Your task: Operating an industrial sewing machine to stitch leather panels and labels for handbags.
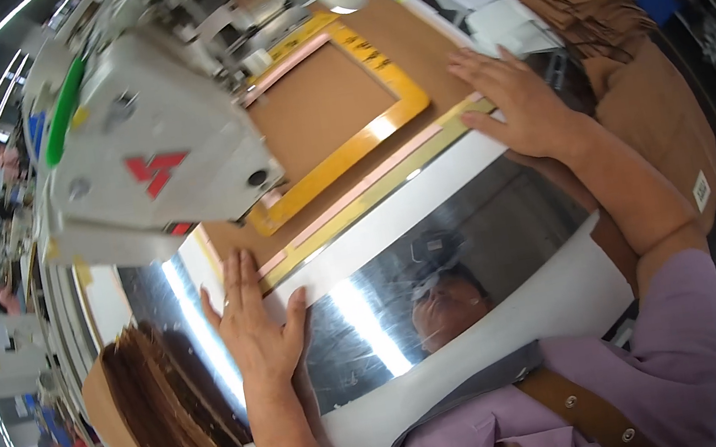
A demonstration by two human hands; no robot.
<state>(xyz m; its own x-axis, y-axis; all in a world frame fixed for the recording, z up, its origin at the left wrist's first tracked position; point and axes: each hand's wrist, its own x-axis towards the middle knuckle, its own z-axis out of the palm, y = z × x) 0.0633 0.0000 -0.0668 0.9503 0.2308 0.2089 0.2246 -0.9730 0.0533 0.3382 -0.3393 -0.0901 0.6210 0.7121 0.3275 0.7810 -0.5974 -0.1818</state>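
A brown flat panel [416, 25] lies under a yellow clamping frame [405, 115] on the bed of a large white sewing machine [135, 155]. Along the panel's near edge runs a yellow strip [363, 197] with pinkish bands. My left hand [262, 335] rests at the strip's left end, fingers stretched out flat and thumb apart. At the right end, my right hand [517, 98] lies with spread fingers on the panel's edge, its thumb by the strip. Neither hand is wrapped round anything. The machine's head hides the panel's far left part.
A shiny metal plate [390, 311] covers the bed in front of me, with white sheeting [491, 370] along its near edge. Curved brown pieces [166, 428] stand stacked at left. More brown pieces [652, 115] pile up at right, beside white crumpled material [504, 21].
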